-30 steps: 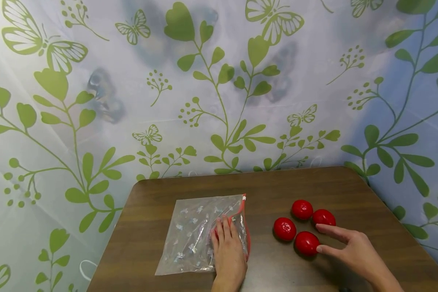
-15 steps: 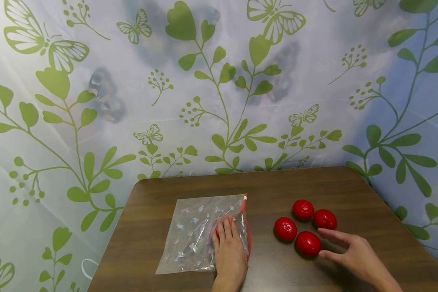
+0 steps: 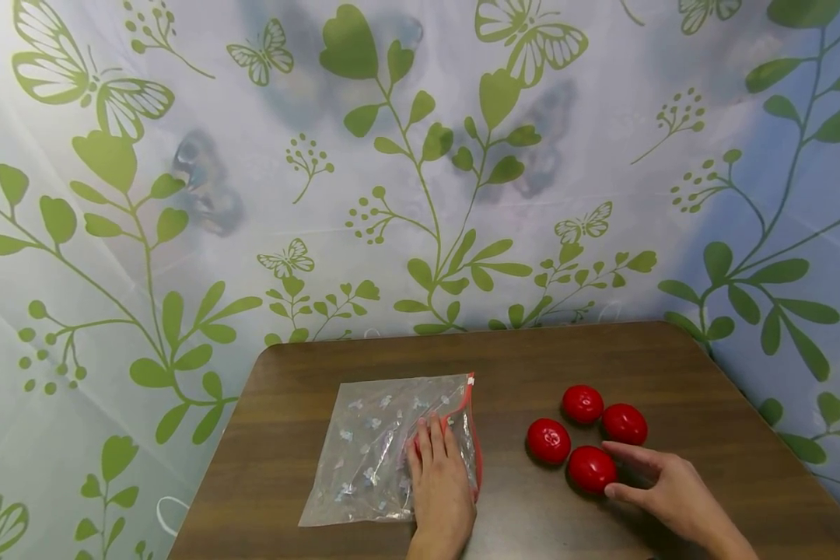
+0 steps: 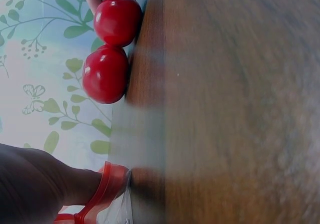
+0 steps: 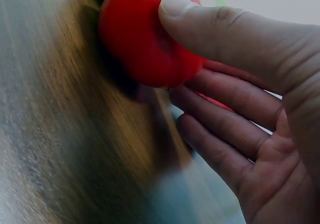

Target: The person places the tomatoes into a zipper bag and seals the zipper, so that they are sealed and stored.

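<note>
At right, a half-spread hand (image 3: pixel 675 490) touches a tomato (image 3: pixel 591 468).

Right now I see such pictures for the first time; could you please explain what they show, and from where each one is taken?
There is no machine here, only a person's two bare hands. The wide picture comes from a camera worn on the head; the two others come from cameras worn on the left and right wrists. On the brown table lie a clear plastic bag with a red edge and four shiny red round things. The left hand rests on the bag. The right hand has its thumb and fingers at the nearest red thing; whether it grips it firmly, I cannot tell. Behind is a backdrop with green leaves and butterflies.
</note>
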`<action>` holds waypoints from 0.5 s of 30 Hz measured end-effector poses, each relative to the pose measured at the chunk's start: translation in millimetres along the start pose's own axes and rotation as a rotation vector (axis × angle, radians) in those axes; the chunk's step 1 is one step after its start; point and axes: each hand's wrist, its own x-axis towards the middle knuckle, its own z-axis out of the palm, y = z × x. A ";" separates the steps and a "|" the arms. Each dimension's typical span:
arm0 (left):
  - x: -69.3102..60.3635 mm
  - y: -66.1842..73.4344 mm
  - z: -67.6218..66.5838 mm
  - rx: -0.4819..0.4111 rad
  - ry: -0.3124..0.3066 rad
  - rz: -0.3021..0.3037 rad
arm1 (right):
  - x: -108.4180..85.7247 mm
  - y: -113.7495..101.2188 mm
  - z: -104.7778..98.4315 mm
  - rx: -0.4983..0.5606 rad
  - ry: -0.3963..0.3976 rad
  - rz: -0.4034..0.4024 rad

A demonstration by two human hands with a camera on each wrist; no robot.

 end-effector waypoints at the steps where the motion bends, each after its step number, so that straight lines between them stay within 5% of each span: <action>1: -0.2 -0.1 -0.1 0.002 0.003 0.002 | -0.3 0.2 0.9 -0.004 0.001 0.002; 15: -0.1 -0.1 0.7 -0.010 0.019 0.003 | -0.1 -0.3 5.3 0.017 -0.034 0.054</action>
